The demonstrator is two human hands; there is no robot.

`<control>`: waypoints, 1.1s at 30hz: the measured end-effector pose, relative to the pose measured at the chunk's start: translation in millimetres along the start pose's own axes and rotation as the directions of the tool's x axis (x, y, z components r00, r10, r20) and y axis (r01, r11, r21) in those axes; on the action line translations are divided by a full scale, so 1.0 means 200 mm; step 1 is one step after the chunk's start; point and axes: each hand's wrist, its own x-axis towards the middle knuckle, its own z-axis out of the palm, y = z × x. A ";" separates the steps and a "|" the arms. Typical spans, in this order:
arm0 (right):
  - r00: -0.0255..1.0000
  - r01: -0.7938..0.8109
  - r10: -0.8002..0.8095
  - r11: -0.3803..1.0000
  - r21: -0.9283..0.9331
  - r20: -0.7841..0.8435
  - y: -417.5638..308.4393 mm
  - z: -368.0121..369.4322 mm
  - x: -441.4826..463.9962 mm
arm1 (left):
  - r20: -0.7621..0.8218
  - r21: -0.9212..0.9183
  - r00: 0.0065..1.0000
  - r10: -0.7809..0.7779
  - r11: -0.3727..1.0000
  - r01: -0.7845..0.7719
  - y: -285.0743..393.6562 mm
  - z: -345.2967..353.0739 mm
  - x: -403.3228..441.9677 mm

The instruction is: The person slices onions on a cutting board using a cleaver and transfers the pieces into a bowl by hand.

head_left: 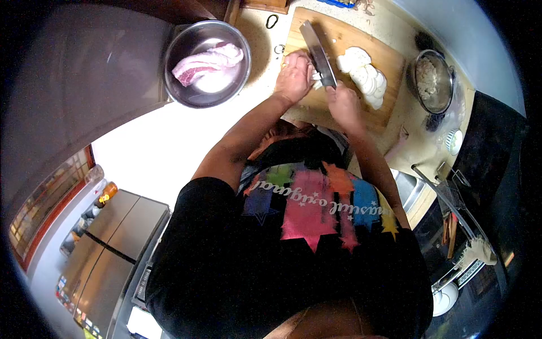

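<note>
My right hand [344,105] is closed around the handle of a cleaver [320,53], whose broad blade points away from me over the wooden cutting board [390,59]. Just left of the blade, my left hand [294,75] presses down with curled fingers on a white vegetable, mostly hidden beneath them. Small white strips [317,80] show between those fingers and the blade. To the right of the cleaver, round white vegetable slices [368,82] lie overlapping in a row on the board.
A metal bowl [169,76] with a slab of raw meat [209,65] stands at the left. On the right are a metal pan [416,93] holding pale chopped pieces, a small ribbed cup [454,141] and a sink [407,189]. A black band [272,21] lies behind.
</note>
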 end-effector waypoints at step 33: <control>0.999 -0.037 0.035 0.998 0.045 0.034 -0.09 0.06 0.02 | 0.061 0.084 0.996 -0.070 0.994 0.065 -0.01 -0.02 -0.04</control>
